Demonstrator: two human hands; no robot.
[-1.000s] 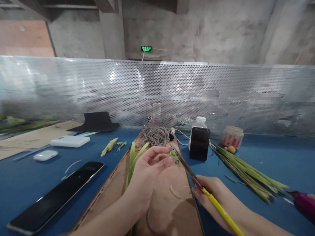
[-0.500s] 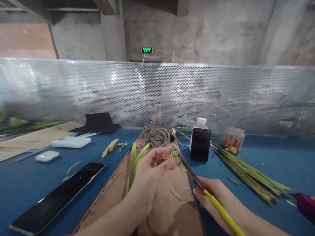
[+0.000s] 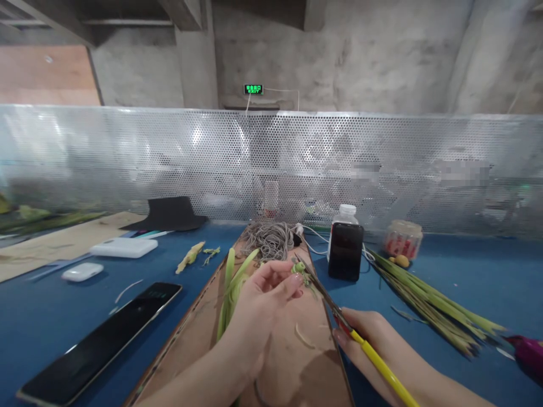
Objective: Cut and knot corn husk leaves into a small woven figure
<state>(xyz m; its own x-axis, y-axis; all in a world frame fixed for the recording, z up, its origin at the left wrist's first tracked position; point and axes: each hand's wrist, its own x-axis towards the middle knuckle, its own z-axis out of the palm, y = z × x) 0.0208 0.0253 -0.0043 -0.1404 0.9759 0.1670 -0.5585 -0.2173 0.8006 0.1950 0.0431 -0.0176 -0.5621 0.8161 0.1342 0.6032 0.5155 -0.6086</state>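
My left hand (image 3: 258,308) is raised over a brown cardboard strip (image 3: 292,362), fingers pinched on a small green plant piece (image 3: 299,268). Long green leaves (image 3: 231,285) trail from under that hand down the board. My right hand (image 3: 369,339) grips scissors with a yellow and red handle (image 3: 373,356); their blades (image 3: 316,282) reach up to the green piece at my left fingertips.
A bundle of green stalks (image 3: 428,299) lies on the blue table at right. A dark phone (image 3: 345,251) leans on a white bottle, a jar (image 3: 402,239) beside it. A coil of grey string (image 3: 269,238) tops the board. A black phone (image 3: 102,339), white cases and a perforated metal screen lie left and behind.
Both hands and the scissors stay nearly in place; the green piece is held slightly higher against the blade tips. The view has tilted down a little.
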